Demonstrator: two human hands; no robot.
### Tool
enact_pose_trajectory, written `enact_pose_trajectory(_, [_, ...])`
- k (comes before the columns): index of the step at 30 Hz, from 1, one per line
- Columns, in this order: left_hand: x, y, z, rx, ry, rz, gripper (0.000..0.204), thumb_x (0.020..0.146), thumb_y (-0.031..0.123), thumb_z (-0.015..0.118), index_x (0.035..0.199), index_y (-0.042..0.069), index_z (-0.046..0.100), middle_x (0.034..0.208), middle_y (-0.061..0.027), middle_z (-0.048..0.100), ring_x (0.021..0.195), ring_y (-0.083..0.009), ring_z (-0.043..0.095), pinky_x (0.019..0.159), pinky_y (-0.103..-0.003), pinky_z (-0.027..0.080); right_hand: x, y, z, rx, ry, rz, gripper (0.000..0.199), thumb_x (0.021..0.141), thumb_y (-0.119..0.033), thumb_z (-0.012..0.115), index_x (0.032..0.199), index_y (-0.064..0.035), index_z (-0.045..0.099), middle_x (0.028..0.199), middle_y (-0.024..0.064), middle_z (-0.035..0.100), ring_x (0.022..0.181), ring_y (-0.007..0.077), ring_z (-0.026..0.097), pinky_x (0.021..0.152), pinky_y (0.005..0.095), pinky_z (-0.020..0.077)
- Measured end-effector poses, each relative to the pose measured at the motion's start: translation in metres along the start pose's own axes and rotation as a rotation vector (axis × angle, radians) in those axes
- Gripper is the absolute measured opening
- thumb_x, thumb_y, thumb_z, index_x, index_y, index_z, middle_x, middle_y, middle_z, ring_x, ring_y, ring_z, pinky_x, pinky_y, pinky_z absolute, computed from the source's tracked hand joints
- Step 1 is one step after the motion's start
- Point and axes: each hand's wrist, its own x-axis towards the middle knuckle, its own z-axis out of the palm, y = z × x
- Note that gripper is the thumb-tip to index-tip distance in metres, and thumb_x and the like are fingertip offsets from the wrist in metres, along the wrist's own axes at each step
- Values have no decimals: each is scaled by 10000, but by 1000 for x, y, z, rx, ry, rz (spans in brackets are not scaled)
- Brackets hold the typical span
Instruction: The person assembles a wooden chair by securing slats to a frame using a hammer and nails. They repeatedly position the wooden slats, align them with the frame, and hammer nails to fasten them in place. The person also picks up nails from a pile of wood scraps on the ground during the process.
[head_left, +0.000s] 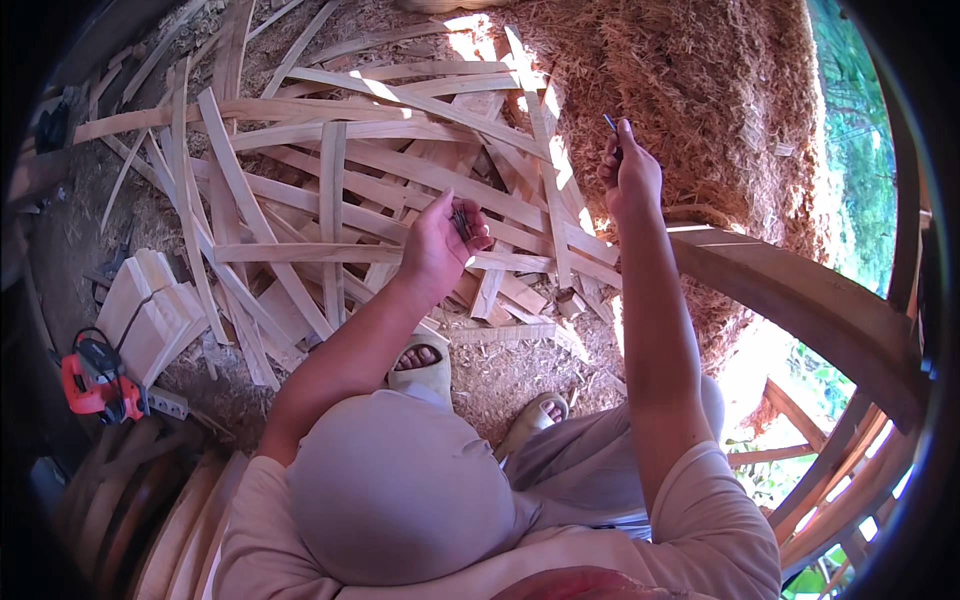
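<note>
The left hand [440,245] is hanging near the middle of the frame, its fingers curling loosely inward around some small, dark, metallic-looking bits [461,220]; their exact kind is too small to tell. The palm is probably cupping them so that none drop among the strips [332,200] below. Right of upper centre, the right hand [634,180] is gripping a slim tool [610,122], its thumb pressing along it and its fingers folding under; most of the tool is hiding inside the fist. Its thin tip is pointing toward the upper left, a hold that seems to favour control.

The strips are crisscrossing from upper left to centre, pale, flat and smooth-looking, some gently bowing; they seem dropped loosely rather than sorted. Fluffy, curly shavings [690,100] are heaping at upper right. A thick beam [790,275] is arching across the right side. At left, angular pale blocks [150,310] are standing strapped, perhaps to hold them together, near an orange power tool [88,385].
</note>
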Motion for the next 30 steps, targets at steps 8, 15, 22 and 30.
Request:
enact_pose_trajectory(8, [-1,-8,-4,-25,-46,-82,297,1051,346,528,952,71,579,738,3,463,676,-138,458,674,-301,417,35,36,-37,-694,78,-272,245,940,-238,757,892,2,755,610,-20,564,569,59,457,535,287,366])
enact_pose_trajectory(15, [-1,-8,-14,28,37,-72,240,1034,278,572,875,98,562,701,40,426,626,-105,416,612,-293,376,-7,12,1,-589,-57,-227,216,924,-222,789,1000,-22,751,744,-22,636,640,60,532,589,237,424])
enact_pose_trajectory(22, [-8,-2,1,174,48,-44,235,1019,228,584,814,145,505,672,72,361,583,-75,363,578,-272,349,-8,35,-22,-711,-134,-338,168,917,-134,754,993,16,755,798,46,707,702,97,618,657,271,494])
enact_pose_trajectory(30, [-11,9,-8,192,2,-35,177,1013,235,601,899,103,569,662,69,335,582,-74,349,561,-267,337,-19,-3,6,-795,-166,-555,217,894,-48,728,1106,-5,716,949,55,713,876,121,668,790,267,517])
